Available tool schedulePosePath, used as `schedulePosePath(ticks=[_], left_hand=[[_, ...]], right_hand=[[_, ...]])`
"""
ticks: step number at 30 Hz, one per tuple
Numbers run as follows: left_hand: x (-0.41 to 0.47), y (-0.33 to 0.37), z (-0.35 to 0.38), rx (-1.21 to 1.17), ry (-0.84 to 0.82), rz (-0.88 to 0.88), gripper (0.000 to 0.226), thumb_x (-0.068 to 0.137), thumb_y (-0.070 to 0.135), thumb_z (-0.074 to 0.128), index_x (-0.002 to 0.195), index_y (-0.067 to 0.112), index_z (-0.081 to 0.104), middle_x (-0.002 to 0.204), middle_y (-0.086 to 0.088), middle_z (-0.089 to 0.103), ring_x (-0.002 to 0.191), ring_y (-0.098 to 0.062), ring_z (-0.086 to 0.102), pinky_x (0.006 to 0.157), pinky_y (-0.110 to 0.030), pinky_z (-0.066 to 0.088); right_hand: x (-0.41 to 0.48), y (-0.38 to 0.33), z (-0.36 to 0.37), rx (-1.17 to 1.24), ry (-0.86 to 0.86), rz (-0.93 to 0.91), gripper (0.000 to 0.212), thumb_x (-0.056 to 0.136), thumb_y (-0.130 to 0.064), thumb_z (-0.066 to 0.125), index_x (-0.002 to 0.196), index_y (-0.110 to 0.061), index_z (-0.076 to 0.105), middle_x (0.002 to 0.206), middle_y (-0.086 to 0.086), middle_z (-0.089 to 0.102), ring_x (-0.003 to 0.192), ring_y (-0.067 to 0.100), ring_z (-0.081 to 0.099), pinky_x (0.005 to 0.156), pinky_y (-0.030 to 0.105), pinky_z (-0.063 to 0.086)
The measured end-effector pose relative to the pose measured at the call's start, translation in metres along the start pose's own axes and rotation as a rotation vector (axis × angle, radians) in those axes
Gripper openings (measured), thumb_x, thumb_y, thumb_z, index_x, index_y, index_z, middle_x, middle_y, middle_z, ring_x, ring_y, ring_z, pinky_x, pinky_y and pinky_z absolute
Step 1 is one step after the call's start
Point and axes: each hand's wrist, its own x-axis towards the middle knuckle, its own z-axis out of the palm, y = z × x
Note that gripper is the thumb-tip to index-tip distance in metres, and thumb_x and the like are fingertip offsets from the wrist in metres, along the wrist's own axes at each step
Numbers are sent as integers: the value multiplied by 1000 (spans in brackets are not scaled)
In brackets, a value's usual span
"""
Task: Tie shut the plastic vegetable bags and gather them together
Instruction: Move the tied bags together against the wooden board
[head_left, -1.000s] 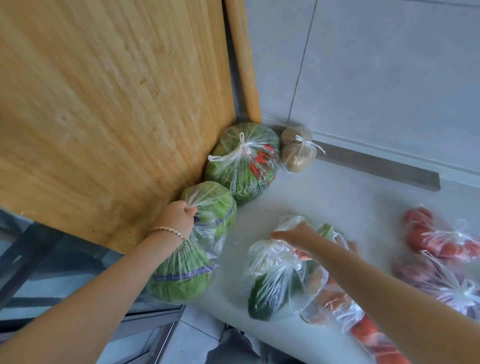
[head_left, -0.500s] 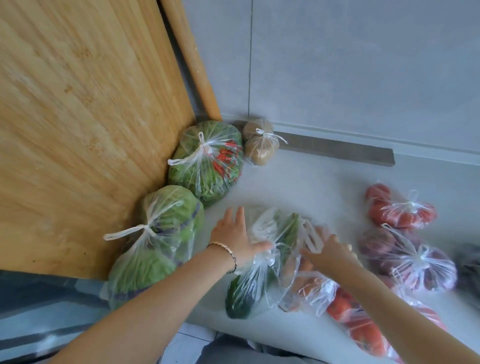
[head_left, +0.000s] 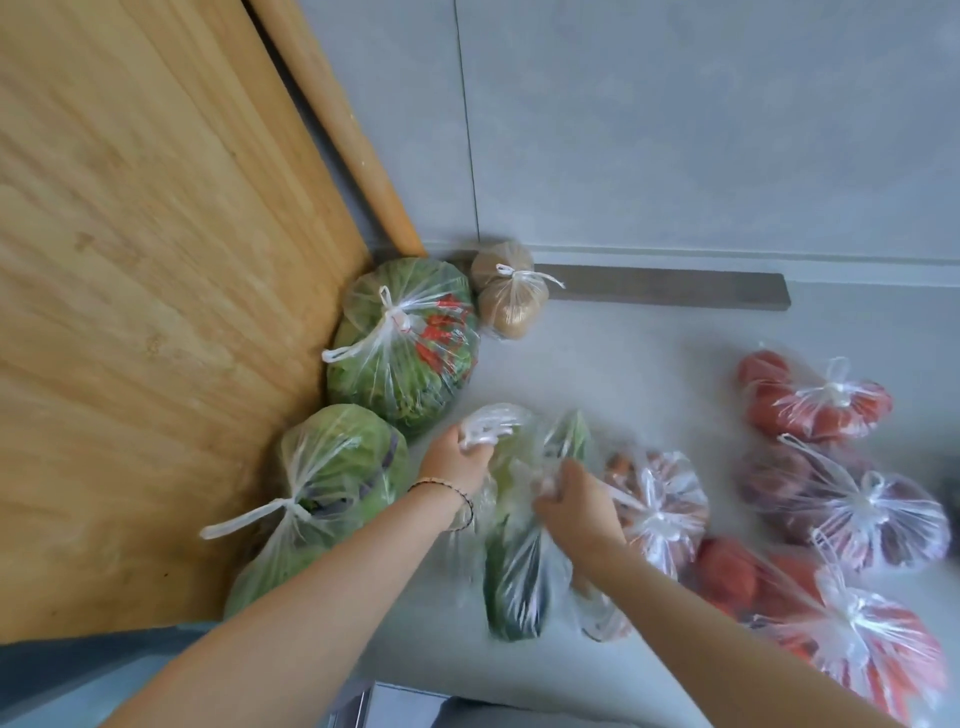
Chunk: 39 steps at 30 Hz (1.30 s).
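Surface of smooth pale grey ran up to a wall of grey panels at twelve o'clock, with a dark strip along the joint. A large bamboo board rose at nine o'clock, a round wooden rod just beside it. At centre lay the clear plastic bag of green vegetables, its handles not yet knotted. The left grip was curled round one bunched white handle; the right grip pinched the plastic on the bag's three o'clock side. Two knotted bags of leafy greens sat at ten o'clock against the board, and knotted bags of red vegetables lay at three o'clock.
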Motion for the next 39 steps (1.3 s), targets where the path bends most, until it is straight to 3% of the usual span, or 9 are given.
schedulePosePath(ticks=[5, 10, 13, 16, 23, 27, 30, 36, 39], left_hand=[[21, 17, -8, -213, 73, -18, 33, 89, 18, 52, 121, 9, 52, 109, -6, 55, 95, -22, 50, 83, -26, 37], [52, 34, -17, -267, 140, 15, 36, 89, 16, 52, 124, 8, 50, 106, -3, 52, 95, -19, 48, 82, -24, 35], [67, 38, -17, -268, 135, 31, 31, 88, 16, 53, 118, 11, 55, 104, -3, 56, 93, -19, 49, 81, -25, 36], [72, 37, -15, -350, 237, 23, 14, 87, 15, 52, 99, 17, 58, 92, 0, 56, 88, -19, 49, 77, -25, 36], [65, 37, -14, -174, 202, 84, 22, 87, 23, 55, 103, 10, 49, 90, -4, 51, 87, -21, 46, 70, -26, 34], [60, 33, -12, -76, 132, 57, 25, 87, 29, 54, 98, 9, 45, 75, 2, 44, 83, -22, 45, 68, -27, 32], [45, 26, -5, 59, 119, 78, 46, 86, 24, 57, 121, 1, 38, 104, -9, 48, 95, -25, 47, 76, -29, 35], [-6, -11, 7, 360, 202, 305, 75, 79, 14, 63, 139, 1, 20, 148, -21, 13, 140, -32, 10, 115, -34, 11], [-27, -30, 5, 386, -58, 320, 62, 84, 19, 59, 136, 7, 28, 143, -15, 25, 136, -26, 22, 110, -26, 17]], right_hand=[[46, -33, -29, 181, 118, 16, 11, 85, -13, 49, 76, -15, 43, 67, 0, 50, 66, 21, 50, 54, 25, 39], [68, -42, -26, 198, 91, -46, 23, 84, -9, 51, 70, -18, 35, 61, -3, 38, 51, 12, 34, 48, 23, 31], [75, -49, -23, 259, 72, -74, 16, 85, -9, 54, 96, -14, 45, 68, -6, 45, 53, 10, 41, 45, 18, 35], [83, -52, -22, 308, 70, -42, 39, 85, -5, 51, 121, -13, 42, 76, -2, 51, 56, 13, 46, 49, 25, 39], [69, -32, -54, 84, 42, 11, 49, 86, -17, 52, 133, -18, 39, 68, -3, 55, 52, 12, 48, 49, 25, 42], [31, 2, -81, -131, 358, 15, 54, 81, -33, 60, 130, -21, 39, 116, 10, 55, 104, 27, 52, 86, 35, 44], [25, 31, -80, -288, 123, 130, 81, 72, -56, 64, 138, -25, 29, 134, 12, 32, 126, 32, 29, 105, 43, 31], [16, 54, -55, -404, 65, 188, 19, 87, -33, 47, 101, -21, 43, 114, 11, 52, 108, 33, 53, 82, 38, 45], [4, 47, -59, -369, 33, 153, 35, 90, -33, 46, 112, -5, 49, 93, 8, 58, 92, 31, 61, 74, 31, 47]])
